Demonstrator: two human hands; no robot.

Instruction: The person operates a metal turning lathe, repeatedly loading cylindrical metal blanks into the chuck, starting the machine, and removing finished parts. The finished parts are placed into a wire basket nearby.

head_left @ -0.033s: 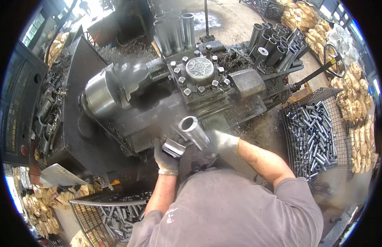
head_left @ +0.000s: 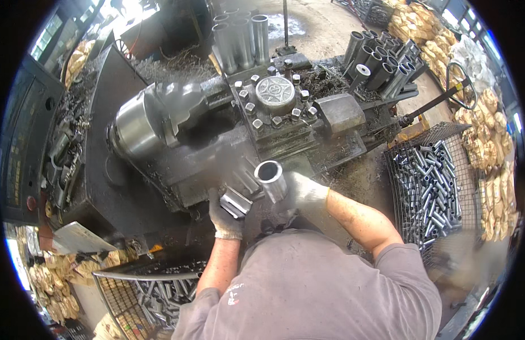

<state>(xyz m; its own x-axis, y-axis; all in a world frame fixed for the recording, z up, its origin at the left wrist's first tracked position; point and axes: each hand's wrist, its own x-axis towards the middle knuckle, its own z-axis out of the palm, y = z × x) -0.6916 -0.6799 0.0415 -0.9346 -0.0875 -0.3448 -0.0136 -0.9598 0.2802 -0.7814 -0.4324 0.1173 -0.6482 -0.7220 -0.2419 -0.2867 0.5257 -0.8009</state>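
Note:
Gloved and wrapped round a short, shiny metal piece with straight ridges [head_left: 236,203], my left hand [head_left: 224,220] is low in front of the lathe. I cannot tell the exact kind of that piece. A thick-walled steel tube [head_left: 272,184] is in my right hand [head_left: 306,194], its open end tilted up and toward the lathe. My right hand's fingers are partly hidden behind the tube. The two pieces are close together but apart. Beyond them are the lathe's chuck [head_left: 139,126] and its square tool post [head_left: 275,93] with several bolts.
Steel tubes [head_left: 260,42] stand upright behind the tool post, and more tubes [head_left: 381,59] crowd the far right of the machine. A wire basket [head_left: 472,187] of small tubes is at right, another basket [head_left: 101,289] at lower left. Wrapped bundles [head_left: 494,119] line the right side.
The tube in my right hand has shifted slightly right and become more upright. The ridged piece in my left hand has turned a little.

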